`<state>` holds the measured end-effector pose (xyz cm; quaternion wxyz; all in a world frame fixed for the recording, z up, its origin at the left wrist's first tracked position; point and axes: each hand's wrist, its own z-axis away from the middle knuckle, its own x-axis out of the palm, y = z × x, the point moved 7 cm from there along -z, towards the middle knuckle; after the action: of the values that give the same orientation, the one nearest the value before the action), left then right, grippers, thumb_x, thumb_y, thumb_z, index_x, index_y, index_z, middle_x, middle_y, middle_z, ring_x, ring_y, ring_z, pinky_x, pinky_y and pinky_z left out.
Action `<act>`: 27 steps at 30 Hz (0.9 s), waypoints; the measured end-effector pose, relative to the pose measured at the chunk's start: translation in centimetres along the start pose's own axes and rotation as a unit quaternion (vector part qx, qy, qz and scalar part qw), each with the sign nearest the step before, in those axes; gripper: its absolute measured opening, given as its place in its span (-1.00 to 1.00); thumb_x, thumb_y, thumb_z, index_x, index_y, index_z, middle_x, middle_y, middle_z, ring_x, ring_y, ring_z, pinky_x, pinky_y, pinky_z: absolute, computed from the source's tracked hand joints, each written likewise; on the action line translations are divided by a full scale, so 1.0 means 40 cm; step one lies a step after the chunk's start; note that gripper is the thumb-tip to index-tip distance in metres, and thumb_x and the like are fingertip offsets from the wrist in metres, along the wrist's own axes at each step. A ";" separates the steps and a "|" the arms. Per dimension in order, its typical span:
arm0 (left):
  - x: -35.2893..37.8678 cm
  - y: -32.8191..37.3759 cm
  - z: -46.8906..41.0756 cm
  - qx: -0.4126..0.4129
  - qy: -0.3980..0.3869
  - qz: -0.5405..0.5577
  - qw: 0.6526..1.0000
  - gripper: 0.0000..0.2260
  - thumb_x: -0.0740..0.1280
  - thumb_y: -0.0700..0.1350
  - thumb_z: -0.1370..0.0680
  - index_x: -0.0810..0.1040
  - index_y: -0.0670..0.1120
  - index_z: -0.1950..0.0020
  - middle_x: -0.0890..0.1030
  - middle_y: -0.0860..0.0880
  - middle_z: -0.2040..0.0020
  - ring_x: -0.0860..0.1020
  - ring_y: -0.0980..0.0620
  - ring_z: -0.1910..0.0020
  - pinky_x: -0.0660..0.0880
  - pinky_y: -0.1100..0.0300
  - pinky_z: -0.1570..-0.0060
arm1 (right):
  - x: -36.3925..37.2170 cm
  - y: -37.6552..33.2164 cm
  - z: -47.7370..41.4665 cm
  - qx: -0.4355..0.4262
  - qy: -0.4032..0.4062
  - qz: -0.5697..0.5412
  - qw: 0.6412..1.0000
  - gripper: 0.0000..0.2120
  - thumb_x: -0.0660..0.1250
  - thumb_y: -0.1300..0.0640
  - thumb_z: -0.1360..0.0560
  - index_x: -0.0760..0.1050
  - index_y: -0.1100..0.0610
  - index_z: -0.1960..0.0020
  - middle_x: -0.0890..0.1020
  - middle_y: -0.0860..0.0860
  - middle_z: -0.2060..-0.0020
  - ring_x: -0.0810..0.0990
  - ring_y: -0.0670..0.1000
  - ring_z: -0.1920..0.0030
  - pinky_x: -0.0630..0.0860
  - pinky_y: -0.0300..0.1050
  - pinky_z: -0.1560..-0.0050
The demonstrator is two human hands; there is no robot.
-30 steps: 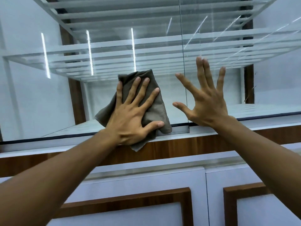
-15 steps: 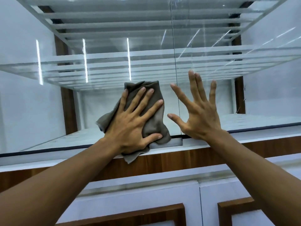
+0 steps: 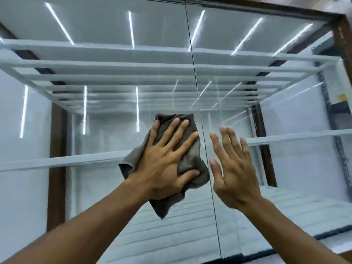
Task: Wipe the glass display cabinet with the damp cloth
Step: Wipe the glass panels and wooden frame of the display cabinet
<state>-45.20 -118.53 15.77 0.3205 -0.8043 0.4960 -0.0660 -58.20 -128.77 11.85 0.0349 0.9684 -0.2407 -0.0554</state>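
Observation:
The glass display cabinet (image 3: 95, 187) fills the view, with two glass door panes meeting at a vertical seam near the middle. A grey-brown cloth (image 3: 187, 161) lies flat against the left pane beside that seam. My left hand (image 3: 163, 164) presses it to the glass with straight, spread fingers; the cloth's lower corner hangs below my palm. My right hand (image 3: 232, 168) is flat on the right pane just past the seam, fingers straight and pointing up, holding nothing.
Behind the glass are white shelves (image 3: 62, 161) and white walls, with light strips reflected overhead. Dark wooden uprights (image 3: 56, 168) stand at the left and right. The cabinet's dark wooden frame (image 3: 342, 29) shows at the top right. A black bottom rail (image 3: 333, 231) runs at the lower right.
My view has tilted upward and the lower cupboard doors have left the frame. Both hands have moved up the glass, the left carrying the cloth higher, away from the bottom ledge.

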 end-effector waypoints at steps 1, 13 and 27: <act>-0.008 -0.028 -0.046 -0.002 0.000 0.003 1.000 -0.20 0.11 0.43 -0.57 0.11 0.06 -0.71 0.02 -0.10 -0.72 -0.10 -0.08 -0.70 -0.12 -0.31 -0.61 | -0.004 0.007 -0.053 -0.001 -0.005 -0.002 1.000 -0.39 0.04 0.01 -0.65 0.07 0.06 -0.68 0.06 0.08 -0.68 -0.08 0.05 -0.69 -0.11 0.18 -0.64; -0.114 -0.348 -0.493 -0.080 0.047 0.011 0.996 -0.27 0.04 0.33 -0.61 0.11 -0.01 -0.71 0.02 -0.08 -0.71 -0.08 -0.03 -0.70 -0.17 -0.15 -0.64 | -0.054 0.137 -0.560 0.006 0.013 -0.017 1.000 -0.38 0.06 0.02 -0.64 0.10 0.11 -0.68 0.06 0.09 -0.68 -0.08 0.04 -0.69 -0.08 0.20 -0.66; -0.155 -0.326 -0.724 -0.237 0.154 0.179 0.943 -0.39 0.08 0.15 -0.72 0.25 -0.26 -0.63 0.19 -0.23 -0.66 0.06 -0.18 -0.68 -0.03 -0.11 -0.66 | -0.093 0.235 -0.874 -0.052 -0.041 -0.008 0.998 -0.32 0.14 0.02 -0.55 0.15 0.09 -0.66 0.08 0.22 -0.66 -0.02 0.21 -0.68 -0.13 0.39 -0.62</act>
<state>-50.72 -122.39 47.42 0.0471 -0.7351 0.6762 -0.0116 -61.47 -133.86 47.72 0.0747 0.9641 -0.2308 -0.1078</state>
